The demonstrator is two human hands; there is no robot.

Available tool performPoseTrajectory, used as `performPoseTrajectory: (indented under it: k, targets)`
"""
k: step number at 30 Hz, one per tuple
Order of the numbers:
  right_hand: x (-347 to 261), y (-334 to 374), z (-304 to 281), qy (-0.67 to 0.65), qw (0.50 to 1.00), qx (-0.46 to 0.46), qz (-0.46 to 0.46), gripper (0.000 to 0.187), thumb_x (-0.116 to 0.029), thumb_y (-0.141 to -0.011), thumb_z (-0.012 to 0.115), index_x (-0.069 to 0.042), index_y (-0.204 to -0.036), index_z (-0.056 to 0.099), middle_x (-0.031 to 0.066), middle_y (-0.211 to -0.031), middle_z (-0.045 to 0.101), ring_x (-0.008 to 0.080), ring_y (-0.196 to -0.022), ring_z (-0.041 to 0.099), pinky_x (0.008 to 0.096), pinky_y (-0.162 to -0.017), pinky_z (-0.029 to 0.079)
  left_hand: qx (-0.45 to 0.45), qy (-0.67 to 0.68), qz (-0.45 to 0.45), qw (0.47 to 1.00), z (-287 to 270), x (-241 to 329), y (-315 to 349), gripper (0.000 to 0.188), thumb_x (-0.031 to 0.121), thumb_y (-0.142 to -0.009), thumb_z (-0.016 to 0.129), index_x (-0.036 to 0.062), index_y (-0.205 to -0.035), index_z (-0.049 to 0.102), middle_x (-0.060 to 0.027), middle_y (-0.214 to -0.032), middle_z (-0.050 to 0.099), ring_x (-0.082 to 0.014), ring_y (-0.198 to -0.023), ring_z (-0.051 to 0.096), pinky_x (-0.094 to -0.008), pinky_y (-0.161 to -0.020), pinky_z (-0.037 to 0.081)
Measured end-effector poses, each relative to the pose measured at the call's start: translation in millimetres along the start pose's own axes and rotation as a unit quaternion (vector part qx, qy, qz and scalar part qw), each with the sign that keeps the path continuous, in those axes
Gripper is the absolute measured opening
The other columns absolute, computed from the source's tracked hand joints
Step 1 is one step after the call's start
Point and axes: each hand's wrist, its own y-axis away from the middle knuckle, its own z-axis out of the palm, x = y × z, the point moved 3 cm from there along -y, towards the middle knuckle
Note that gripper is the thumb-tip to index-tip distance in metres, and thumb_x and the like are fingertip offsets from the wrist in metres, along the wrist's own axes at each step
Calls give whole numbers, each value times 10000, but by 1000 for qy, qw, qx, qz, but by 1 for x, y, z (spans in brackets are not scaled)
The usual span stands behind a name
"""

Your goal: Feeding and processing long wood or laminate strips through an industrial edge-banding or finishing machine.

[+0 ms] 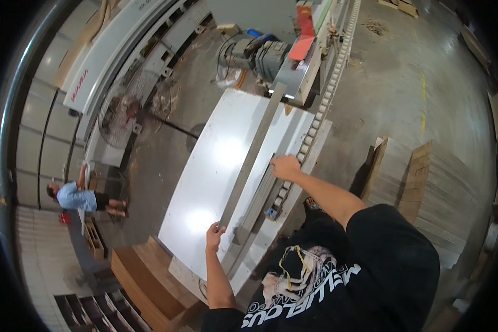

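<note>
- Black printed T-shirt (393,254), near right.
- My left hand (213,237) pinches the long flat grey strip (251,157) by its near end, likely steadying it over the glossy white board (196,160).
- My right hand (286,167) meets narrow grey strips (257,202), right; grip I cannot tell.

1. We see a flat greyish-olive on the long narrow strip (249,160), and a darker grey with lengthwise lines on the shorter strip (258,206).
2. Beneath them we have a glossy white tabletop (196,180), glaring in two bright patches.
3. We find off-white blocks alternating with dark gaps along the conveyor chain (329,91).
4. The guard plate (302,44) shows us red; the motors (270,60), dark grey.
5. We note a black T-shirt (395,238) with white lettering and a pale figure print.
6. Across the grey floor (379,94), we see a yellow line.
7. We spot a co-worker's light-blue shirt (76,197) and black shorts (102,201).
</note>
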Motion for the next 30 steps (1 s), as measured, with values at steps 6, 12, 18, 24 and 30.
performPoseTrajectory:
  k: [6, 12, 18, 24, 30]
  targets:
    - [-8, -8, -1, 48, 998, -29, -4, 422, -401, -876, 634, -196, -1236, 711, 130, -1118, 745, 340, -1020, 721, 496, -843, 577, 69, -93, 66, 991, -90, -112, 64, 354, -26, -955, 694, -33, -1309, 672, -104, -1072, 762, -155, -979, 689, -294, -913, 538]
    - [-21, -3, -5, 81, 994, -69, 30, 473, -426, -909, 637, -208, -1328, 671, 55, -1254, 725, 282, -1110, 702, 460, -912, 571, 191, -220, 44, 956, -114, -184, 134, 339, -13, -912, 703, 20, -1250, 722, -163, -1094, 764, -275, -981, 727, -368, -901, 549]
    - [-14, -3, 0, 89, 993, -66, 43, 477, -465, -924, 642, -184, -1309, 653, 102, -1257, 681, 304, -1140, 678, 461, -898, 569, 222, -309, -23, 924, -108, -171, 174, 226, 218, -970, 663, 121, -1143, 772, -151, -1178, 731, -354, -1146, 656, -500, -1045, 444]
    - [-9, -9, 2, 142, 988, -34, 57, 682, -463, -893, 696, -53, -1413, 530, 190, -1386, 566, 345, -1296, 576, 496, -934, 566, 225, -417, -23, 880, -78, -111, 157, 408, 470, -998, 598, 144, -1198, 739, -117, -1374, 649, -328, -1344, 527, -579, -1196, 245]
    - [-12, -22, -6, 95, 988, -36, 115, 877, -476, -892, 702, -53, -1569, 339, 211, -1401, 556, 389, -1277, 589, 506, -1004, 557, 171, -379, 29, 909, -9, -86, 124, 670, 578, -928, 662, 113, -1408, 614, -150, -1454, 586, -341, -1406, 476, -595, -1223, 213]
